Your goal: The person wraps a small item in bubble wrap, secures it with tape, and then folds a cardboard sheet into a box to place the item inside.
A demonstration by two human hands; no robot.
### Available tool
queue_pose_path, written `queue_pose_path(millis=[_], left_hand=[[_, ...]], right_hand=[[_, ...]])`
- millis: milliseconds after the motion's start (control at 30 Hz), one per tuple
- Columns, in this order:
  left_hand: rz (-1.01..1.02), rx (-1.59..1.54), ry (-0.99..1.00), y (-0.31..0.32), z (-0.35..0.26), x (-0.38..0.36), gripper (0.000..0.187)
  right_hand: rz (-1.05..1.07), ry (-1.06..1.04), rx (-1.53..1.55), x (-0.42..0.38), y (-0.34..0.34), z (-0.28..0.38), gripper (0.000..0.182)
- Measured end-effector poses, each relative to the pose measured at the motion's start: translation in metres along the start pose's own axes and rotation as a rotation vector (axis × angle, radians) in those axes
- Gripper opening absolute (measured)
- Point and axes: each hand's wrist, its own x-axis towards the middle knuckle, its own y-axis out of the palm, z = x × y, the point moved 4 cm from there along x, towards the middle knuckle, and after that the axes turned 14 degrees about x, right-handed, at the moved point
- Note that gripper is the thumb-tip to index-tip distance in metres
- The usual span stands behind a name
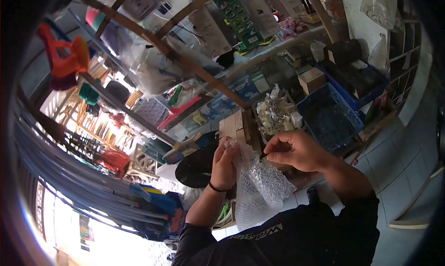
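Note:
A clear sheet of bubble wrap (266,185) hangs crumpled in front of my chest. My left hand (225,163) pinches its upper left corner between thumb and fingers. To the right of the wrap, my right hand (296,151) is raised with its fingers curled and the thumb a little apart from them. Nothing shows between those fingers, and they look separate from the wrap. Just beyond my hands sits a heap of small packets in clear and yellowish plastic (276,114). A cardboard box (233,127) is behind my left hand.
A blue plastic crate (331,120) stands beyond my right hand, with a small brown box (312,79) near it. A glass display case (241,87) runs behind. Bundled grey pipes (92,173) lie along the left. Wooden posts (171,52) cross above.

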Motion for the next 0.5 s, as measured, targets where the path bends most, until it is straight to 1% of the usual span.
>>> queue_pose_path(millis=[133,233,333,367,467,500], left_hand=[[0.015,0.16,-0.035,0.02,0.005,0.034,0.014],[0.162,0.237,-0.068,0.039,0.017,0.057,0.027],[0.423,0.408,-0.092,0.056,0.028,0.076,0.043],[0.46,0.474,-0.12,0.065,0.025,0.08,0.039],[0.405,0.506,-0.273,0.063,0.032,0.086,0.027],[0.385,0.551,-0.246,0.062,0.032,0.089,0.024]], right_hand=[[-0.031,-0.081,-0.032,0.013,-0.041,-0.001,0.016],[-0.047,-0.095,-0.035,0.018,-0.07,-0.001,0.014],[-0.059,-0.098,-0.071,0.021,-0.094,-0.002,0.014],[-0.06,-0.121,-0.1,0.022,-0.102,-0.003,0.014],[-0.067,-0.159,-0.136,0.028,-0.119,-0.009,0.014],[-0.061,-0.165,-0.137,0.031,-0.121,-0.013,0.014]])
